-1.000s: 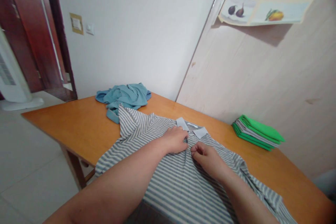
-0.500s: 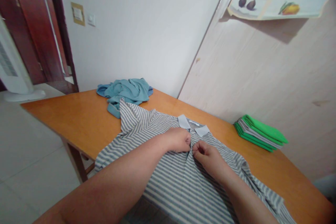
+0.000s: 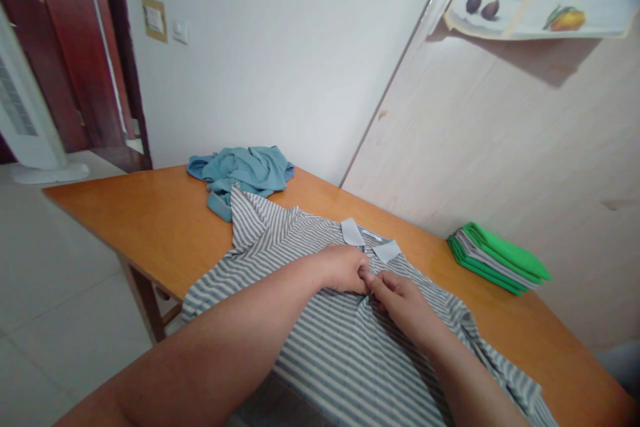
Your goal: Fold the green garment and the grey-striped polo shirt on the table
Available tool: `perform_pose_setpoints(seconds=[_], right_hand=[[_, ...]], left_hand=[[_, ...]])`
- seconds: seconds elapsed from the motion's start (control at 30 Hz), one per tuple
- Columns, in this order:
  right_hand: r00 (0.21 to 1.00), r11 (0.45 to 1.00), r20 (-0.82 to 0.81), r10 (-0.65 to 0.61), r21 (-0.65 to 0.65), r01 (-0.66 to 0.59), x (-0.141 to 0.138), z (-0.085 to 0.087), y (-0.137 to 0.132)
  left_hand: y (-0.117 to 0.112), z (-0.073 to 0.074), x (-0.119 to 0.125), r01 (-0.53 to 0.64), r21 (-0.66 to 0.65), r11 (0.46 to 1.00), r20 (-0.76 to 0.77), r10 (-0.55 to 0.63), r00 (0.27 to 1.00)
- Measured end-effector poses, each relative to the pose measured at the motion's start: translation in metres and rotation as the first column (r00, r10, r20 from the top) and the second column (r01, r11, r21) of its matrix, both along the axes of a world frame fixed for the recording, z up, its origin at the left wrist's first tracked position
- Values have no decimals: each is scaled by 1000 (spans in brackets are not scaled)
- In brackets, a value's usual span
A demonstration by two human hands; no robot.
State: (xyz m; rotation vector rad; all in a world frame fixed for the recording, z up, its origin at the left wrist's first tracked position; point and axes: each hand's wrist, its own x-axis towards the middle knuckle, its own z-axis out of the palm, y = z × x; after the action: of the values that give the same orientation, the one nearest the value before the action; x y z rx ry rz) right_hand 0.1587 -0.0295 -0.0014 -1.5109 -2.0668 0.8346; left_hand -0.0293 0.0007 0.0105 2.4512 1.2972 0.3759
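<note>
A grey-and-white striped polo shirt (image 3: 330, 347) lies spread on the table, its pale collar (image 3: 353, 232) toward the far side. Just below that collar, at the front placket, my left hand (image 3: 346, 268) is closed on the cloth. My right hand (image 3: 397, 293) pinches at the same spot from the other side, its thumb and finger touching the left fingertips. Between them the placket cloth is slightly raised and creased. Any button there is hidden by the fingers.
On the wooden table (image 3: 115, 213), a crumpled teal garment (image 3: 245, 170) lies at the far left, touching the shirt's sleeve. A folded green and grey stack (image 3: 500, 257) sits at the right by the wall. A white tower fan (image 3: 30, 113) stands on the floor at left.
My right hand has moved slightly left and up, so its fingertips now meet those of my left hand at the placket. The camera view has shifted a little.
</note>
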Motion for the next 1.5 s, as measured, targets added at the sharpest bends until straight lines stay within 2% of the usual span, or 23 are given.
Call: perform_pose_setpoints(seconds=[0.2, 0.4, 0.5, 0.9, 1.13, 1.37, 1.5], right_hand=[[1000, 999, -21, -19, -32, 18, 1, -2, 2], [994, 987, -94, -50, -156, 35, 1, 2, 0], [992, 985, -113, -53, -171, 33, 2, 2, 0], [996, 991, -86, -26, -134, 14, 5, -1, 3], [999, 999, 41, 32, -13, -32, 2, 2, 0], [998, 1000, 54, 15, 8, -15, 2, -1, 1], [999, 999, 32, 35, -24, -35, 3, -1, 2]], left_hand=[[1, -1, 0, 29, -38, 999, 13, -28, 1000], [2, 0, -1, 29, -88, 996, 3, -29, 1000], [2, -1, 0, 20, -99, 995, 10, -19, 1000], [-5, 3, 2, -7, -80, 997, -25, 5, 1000], [-3, 0, 3, -4, -85, 996, -12, 3, 1000], [-2, -2, 5, -16, -75, 997, -24, 14, 1000], [-3, -4, 7, -2, -41, 999, -32, 1, 999]])
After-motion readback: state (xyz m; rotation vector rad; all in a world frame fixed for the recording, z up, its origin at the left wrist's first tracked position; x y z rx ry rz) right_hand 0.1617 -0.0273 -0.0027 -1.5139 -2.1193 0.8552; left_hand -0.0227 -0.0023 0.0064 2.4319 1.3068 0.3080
